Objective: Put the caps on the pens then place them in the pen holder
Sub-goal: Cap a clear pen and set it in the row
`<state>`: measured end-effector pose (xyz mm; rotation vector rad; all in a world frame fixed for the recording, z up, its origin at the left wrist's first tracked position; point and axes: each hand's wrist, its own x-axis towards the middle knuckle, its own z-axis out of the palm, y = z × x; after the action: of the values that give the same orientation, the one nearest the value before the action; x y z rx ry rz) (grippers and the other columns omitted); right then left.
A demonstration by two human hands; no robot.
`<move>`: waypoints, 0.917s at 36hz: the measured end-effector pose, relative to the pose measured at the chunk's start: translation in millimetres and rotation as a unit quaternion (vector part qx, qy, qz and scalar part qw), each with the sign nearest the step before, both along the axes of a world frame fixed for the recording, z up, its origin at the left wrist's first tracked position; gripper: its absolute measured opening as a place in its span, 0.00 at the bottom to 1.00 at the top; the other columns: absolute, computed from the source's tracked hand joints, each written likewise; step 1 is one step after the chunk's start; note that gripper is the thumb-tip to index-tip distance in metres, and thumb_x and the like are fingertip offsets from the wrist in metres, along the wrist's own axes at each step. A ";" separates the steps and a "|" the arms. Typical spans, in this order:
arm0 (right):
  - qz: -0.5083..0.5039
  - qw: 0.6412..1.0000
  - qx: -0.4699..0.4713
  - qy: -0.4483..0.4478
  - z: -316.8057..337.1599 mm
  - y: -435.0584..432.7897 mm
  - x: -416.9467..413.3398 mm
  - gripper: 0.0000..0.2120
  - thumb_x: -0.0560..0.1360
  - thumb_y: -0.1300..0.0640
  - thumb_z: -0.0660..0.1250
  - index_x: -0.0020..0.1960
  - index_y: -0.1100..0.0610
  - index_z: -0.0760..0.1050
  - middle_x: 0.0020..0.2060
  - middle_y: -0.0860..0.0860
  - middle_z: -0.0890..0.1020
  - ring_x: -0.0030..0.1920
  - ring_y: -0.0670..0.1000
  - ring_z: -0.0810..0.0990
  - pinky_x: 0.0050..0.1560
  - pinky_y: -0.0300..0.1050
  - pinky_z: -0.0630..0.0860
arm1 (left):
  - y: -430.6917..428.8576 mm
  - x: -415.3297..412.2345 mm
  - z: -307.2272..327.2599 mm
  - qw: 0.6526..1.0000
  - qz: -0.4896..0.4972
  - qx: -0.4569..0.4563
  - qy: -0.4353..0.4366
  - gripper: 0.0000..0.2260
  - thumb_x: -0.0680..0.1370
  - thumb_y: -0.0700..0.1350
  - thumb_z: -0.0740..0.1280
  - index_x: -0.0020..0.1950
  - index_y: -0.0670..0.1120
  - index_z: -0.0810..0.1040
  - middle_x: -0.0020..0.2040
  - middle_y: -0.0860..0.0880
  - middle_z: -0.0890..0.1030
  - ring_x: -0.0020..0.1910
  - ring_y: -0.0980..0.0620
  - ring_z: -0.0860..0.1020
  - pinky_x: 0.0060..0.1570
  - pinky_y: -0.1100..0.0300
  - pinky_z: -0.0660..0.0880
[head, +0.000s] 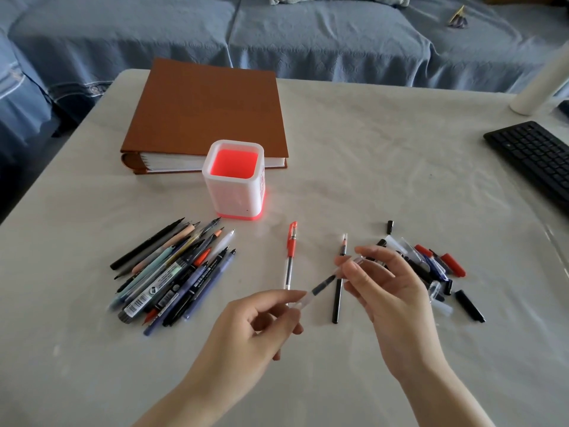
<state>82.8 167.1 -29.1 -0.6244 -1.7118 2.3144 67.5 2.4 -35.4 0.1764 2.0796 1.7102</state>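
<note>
While my left hand (261, 328) pinches the rear of a clear pen (320, 288) above the desk (369, 180), the fingers (378, 255) of my right hand (391, 291) grip a clear cap (361, 259) at its tip, and blur hides whether the cap is seated. The pen holder (234, 192) stands farther back, its inside a red glow I cannot read; my right hand covers part of the loose caps (431, 263), and the keyboard (535, 155) is cut off at the right.
</note>
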 end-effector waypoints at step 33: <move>-0.055 0.990 -0.094 -0.091 -30.4 -11.2 8.9 0.07 0.71 0.67 0.66 0.43 0.58 0.71 0.31 0.52 0.85 0.28 0.45 0.79 0.33 0.34 0.76 | 9.2 -7.2 -14.4 0.970 -0.011 -0.161 0.179 0.08 0.72 0.45 0.70 0.47 0.57 0.82 0.33 0.69 0.80 0.36 0.64 0.80 0.37 0.77 0.71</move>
<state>91.7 155.9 -59.5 -0.9683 -1.4953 2.4224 60.3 11.6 -49.8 0.4314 2.5726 1.3777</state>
